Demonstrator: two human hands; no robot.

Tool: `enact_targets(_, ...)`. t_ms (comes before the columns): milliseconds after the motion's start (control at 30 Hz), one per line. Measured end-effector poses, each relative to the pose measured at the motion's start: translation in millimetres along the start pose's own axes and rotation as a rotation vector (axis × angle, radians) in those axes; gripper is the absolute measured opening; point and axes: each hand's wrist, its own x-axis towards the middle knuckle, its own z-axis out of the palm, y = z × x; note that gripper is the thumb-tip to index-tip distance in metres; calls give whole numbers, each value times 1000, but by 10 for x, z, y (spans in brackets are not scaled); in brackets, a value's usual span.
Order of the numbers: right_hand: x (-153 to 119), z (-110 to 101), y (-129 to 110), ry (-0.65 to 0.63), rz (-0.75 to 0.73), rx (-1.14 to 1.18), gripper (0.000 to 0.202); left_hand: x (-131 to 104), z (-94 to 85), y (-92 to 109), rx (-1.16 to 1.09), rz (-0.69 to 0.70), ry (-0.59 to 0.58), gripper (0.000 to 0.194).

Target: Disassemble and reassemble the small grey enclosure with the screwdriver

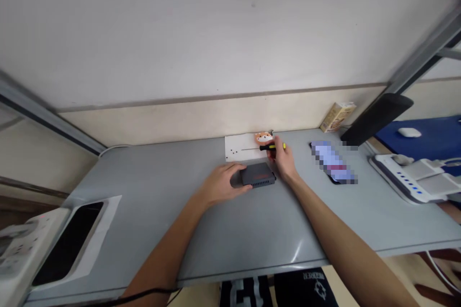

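My left hand [225, 184] grips the left end of a small dark grey box [257, 174] with vent slots along its front side, thumb in front and fingers behind. The box lies on the grey table. In my right hand [283, 158] is a black and yellow screwdriver [268, 147], its thin shaft pointing left over a white sheet of paper [243, 141]. Several tiny dark screws [233, 151] lie on the paper's left part. An orange and white animal-face item [263, 137] sits at the paper's right end, just behind the screwdriver.
To the right lie a phone with a lit screen [333, 162] and a white power strip [406, 180] with plugs. A small carton [336, 116] and a black upright object [378, 117] stand at the back right. At left, another phone [68, 244] rests on paper beside a white socket block [32, 244].
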Motion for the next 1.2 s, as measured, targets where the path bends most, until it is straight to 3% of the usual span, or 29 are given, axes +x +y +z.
enact_targets(233,-28,63,46,-92,-23,-114,56,13,19,-70,20,-19,40,32)
enact_targets(467,-64,75,15,-125,24,-37,56,22,55,-83,-58,-153,62,40)
enact_targets(667,-10,-5,-36,-10,84,174,55,45,140,-122,-196,-276,138,58)
enact_targets(800,2,-44,-97,-27,136,376,49,67,180,-147,-242,-327,193,58)
enact_targets(900,-29,-33,-135,-67,182,407,49,60,166,-156,-284,-270,271,47)
enact_targets(1000,-60,-7,-138,-94,192,378,49,26,111,-159,-255,-130,354,35)
enact_targets(1200,-54,11,-93,-78,223,371,52,-37,43,-119,-114,140,384,22)
